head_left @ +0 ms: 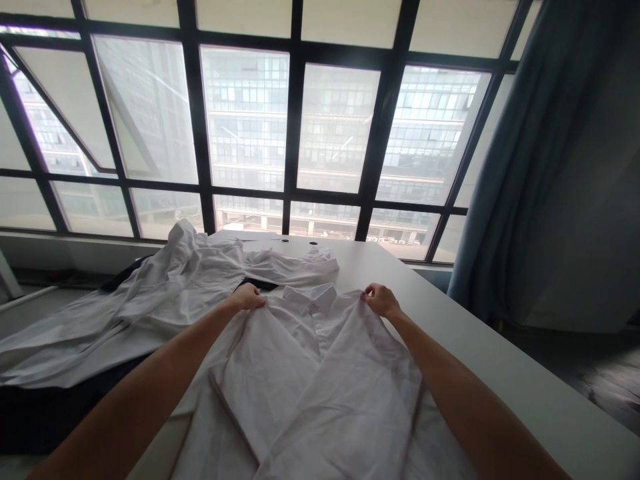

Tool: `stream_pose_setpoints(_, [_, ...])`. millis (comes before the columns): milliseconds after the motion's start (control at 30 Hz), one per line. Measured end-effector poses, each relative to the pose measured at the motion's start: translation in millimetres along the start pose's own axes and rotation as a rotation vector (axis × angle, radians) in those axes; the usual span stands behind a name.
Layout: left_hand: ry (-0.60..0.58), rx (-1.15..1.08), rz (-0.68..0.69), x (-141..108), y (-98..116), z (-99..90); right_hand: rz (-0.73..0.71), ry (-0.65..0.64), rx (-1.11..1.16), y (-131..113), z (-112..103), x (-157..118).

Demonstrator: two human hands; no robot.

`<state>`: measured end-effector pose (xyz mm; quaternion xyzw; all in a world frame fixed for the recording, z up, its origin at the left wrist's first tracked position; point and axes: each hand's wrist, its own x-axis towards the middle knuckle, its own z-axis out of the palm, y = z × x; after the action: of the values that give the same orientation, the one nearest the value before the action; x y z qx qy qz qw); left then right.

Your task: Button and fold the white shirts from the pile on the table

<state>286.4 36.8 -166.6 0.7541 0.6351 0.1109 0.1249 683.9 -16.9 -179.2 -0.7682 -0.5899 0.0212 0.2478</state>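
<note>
A white buttoned shirt (320, 387) lies spread on the white table (480, 360), its collar toward the window and its sleeves folded across the front. My left hand (249, 297) pinches the shirt at the shoulder left of the collar. At the opposite shoulder, my right hand (381, 300) has its fingers closed on the fabric. The collar stands between the two hands, with a few buttons showing below it.
More white garments (185, 280) lie crumpled at the left and behind the shirt. Dark cloth (60, 407) shows beneath them at lower left. A framed window (294, 120) rises beyond the table, and a blue-grey curtain (520, 167) hangs at right.
</note>
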Motion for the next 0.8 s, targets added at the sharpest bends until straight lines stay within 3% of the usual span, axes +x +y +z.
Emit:
stream_pose_setpoints(133, [0.261,-0.071,0.073,-1,5,-28.8,-0.040,0.190,0.155,-9,-28,-1])
stream_pose_setpoints(267, [0.513,-0.194,0.099,3,23,-74.2,-0.046,0.319,0.363,-27,-56,8])
stream_pose_setpoints(367, [0.654,-0.256,0.086,17,38,-106.5,-0.035,0.375,0.569,-47,-69,25])
stream_pose_setpoints(467, [0.690,-0.266,0.044,38,47,-118.6,-0.034,0.356,0.649,-66,-70,43])
stream_pose_setpoints(533, [0.625,-0.275,0.006,51,47,-109.6,-0.017,0.251,0.540,-74,-62,49])
stream_pose_setpoints(633, [0.362,-0.160,-0.008,59,39,-74.6,-0.014,-0.006,0.271,-74,-40,41])
stream_pose_setpoints(700, [0.176,-0.031,0.061,49,29,-45.1,-0.104,-0.173,0.113,-65,-22,24])
stream_pose_setpoints(800, [0.047,0.048,0.125,17,11,-6.1,-0.248,-0.348,-0.082,-42,2,-10])
